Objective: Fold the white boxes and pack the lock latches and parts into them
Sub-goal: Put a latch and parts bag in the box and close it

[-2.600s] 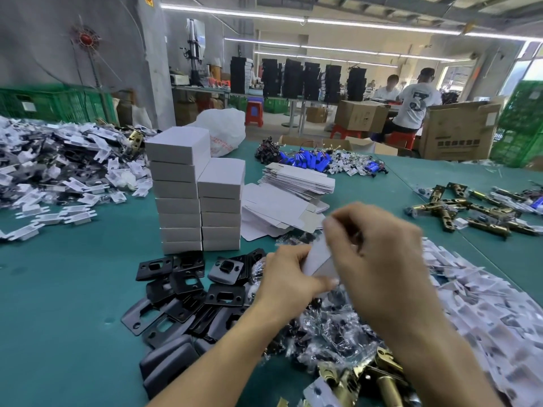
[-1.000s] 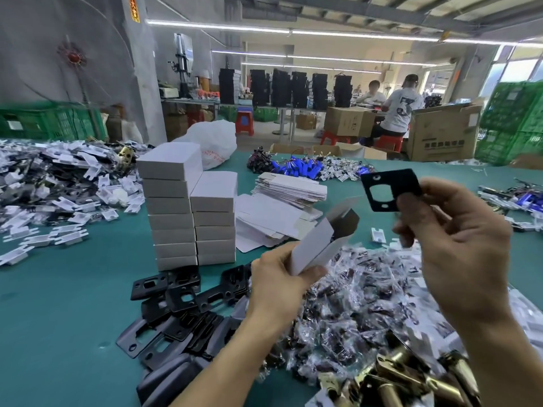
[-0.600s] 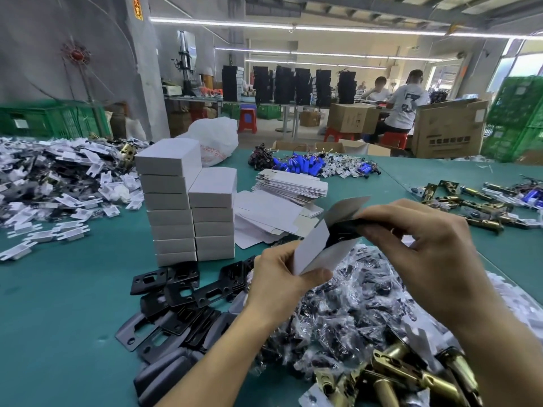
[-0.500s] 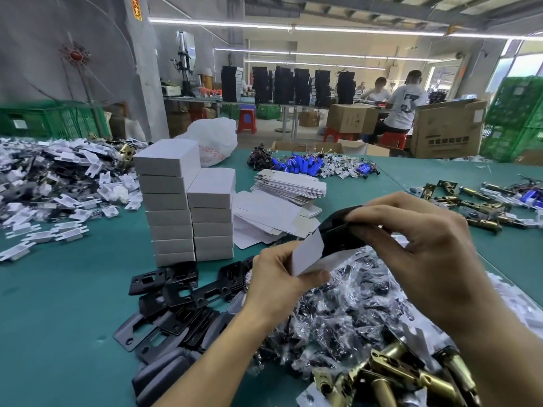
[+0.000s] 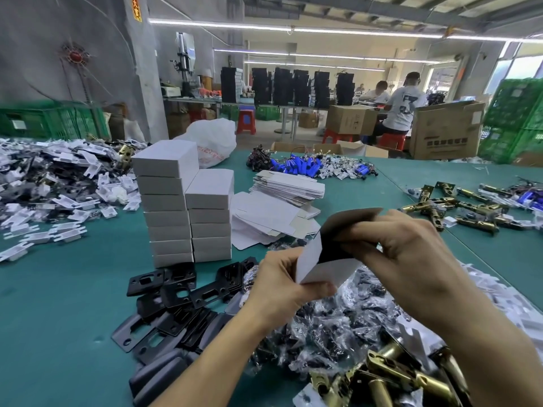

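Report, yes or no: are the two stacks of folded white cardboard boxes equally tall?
No, the left stack of white cardboard boxes stands taller than the right stack.

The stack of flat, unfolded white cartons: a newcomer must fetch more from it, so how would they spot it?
On the teal table, find the two columns of closed white cardboard boxes. Just right of them, in front of the heap of blue cylindrical parts, lies the stack of flat white cartons. Unlike its boxy neighbours, it is a low pile of thin layered sheets.
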The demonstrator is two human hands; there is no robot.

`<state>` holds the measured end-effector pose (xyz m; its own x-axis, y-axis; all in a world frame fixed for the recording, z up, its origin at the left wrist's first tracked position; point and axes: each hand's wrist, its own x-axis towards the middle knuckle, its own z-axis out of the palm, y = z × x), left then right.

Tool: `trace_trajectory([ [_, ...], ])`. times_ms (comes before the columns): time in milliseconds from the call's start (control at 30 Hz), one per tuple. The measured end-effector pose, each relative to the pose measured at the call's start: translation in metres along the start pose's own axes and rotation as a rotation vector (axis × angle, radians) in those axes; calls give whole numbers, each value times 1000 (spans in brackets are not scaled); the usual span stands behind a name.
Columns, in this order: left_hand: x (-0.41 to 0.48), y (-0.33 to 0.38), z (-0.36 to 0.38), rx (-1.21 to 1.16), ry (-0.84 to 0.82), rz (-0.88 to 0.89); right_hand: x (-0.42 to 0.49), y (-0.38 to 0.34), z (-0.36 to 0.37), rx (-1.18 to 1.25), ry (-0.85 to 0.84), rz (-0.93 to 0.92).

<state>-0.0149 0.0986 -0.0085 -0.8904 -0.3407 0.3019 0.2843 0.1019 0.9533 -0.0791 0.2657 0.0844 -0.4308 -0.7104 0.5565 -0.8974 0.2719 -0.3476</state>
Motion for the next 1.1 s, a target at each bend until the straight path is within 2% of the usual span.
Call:
trace_trajectory([
  [133,-1,0,0,55,23,-10,0,3,0,-32,-72,76],
  [333,-1,-1,2,-12,1,-12,0,-2,-2,73,13,47],
  [700,-2,-3,1,143,24,-27,1,7,1,29,-177,161],
  [933,-3,-2,3,128,40,-50,1,6,0,78,-40,149],
  [1100,-3,-1,3,122,32,-61,0,2,-3,71,-51,126],
])
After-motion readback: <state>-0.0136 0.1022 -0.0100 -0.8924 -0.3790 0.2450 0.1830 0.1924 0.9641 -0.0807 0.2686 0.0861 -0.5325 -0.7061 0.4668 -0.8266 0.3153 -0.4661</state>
